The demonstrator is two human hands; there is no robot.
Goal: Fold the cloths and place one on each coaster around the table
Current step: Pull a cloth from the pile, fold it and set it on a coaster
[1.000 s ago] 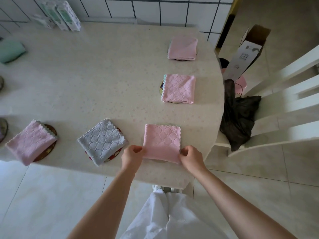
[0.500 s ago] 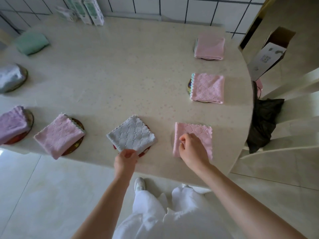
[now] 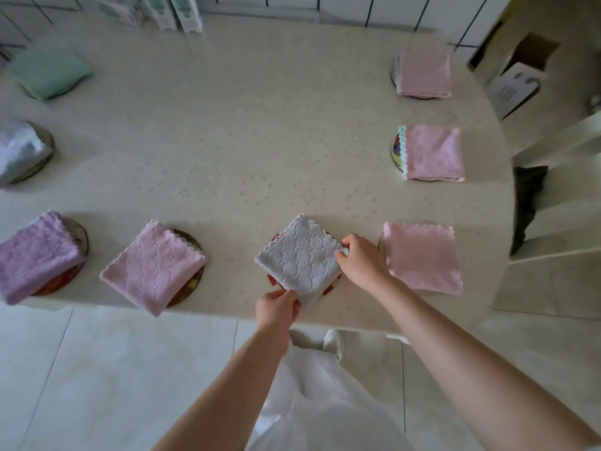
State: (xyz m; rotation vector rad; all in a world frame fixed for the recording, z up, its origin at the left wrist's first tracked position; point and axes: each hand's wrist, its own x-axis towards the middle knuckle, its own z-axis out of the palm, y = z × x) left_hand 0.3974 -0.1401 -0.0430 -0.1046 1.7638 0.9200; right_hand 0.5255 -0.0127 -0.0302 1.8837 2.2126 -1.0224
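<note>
Head view | grey cloth (image 3: 300,259) folded on red coaster (image 3: 328,289), near table (image 3: 227,141) edge | left hand (image 3: 276,309) pinches near corner | right hand (image 3: 361,259) pinches right corner | pink cloth (image 3: 422,257) just beside, right

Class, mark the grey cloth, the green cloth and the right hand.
grey cloth (image 3: 300,260), head view, centre of its top face.
green cloth (image 3: 48,71), head view, middle of its top.
right hand (image 3: 361,262), head view, back of the hand.
</note>
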